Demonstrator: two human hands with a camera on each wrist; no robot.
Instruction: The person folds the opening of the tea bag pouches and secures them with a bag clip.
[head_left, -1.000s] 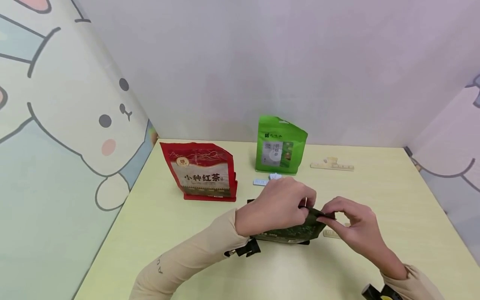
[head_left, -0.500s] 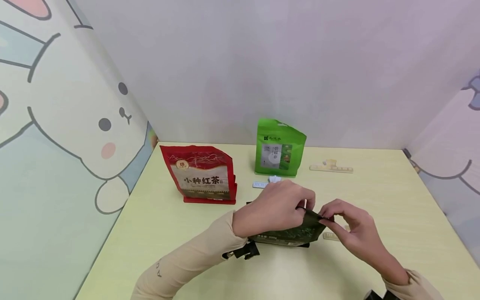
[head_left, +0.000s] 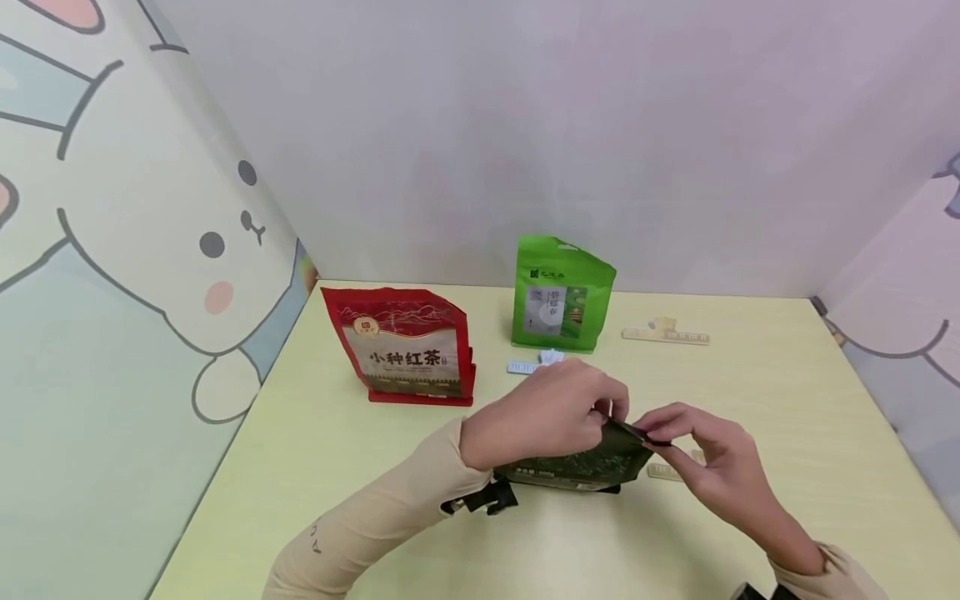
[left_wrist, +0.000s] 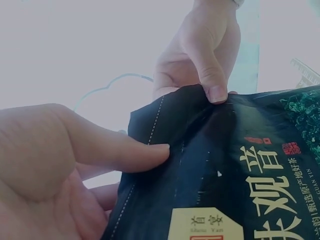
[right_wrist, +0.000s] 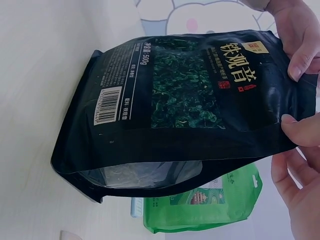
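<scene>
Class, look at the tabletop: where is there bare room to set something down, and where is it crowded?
Bare: the near left of the table, in front of the red pouch, and the far right beyond the beige clip. Crowded: the middle, where both hands pinch the black pouch near the green pouch.

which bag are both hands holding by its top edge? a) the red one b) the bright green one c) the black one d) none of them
c: the left hand and the right hand both pinch the top edge of the black bag, while the red bag and the green bag stand untouched farther back on the table.
</scene>
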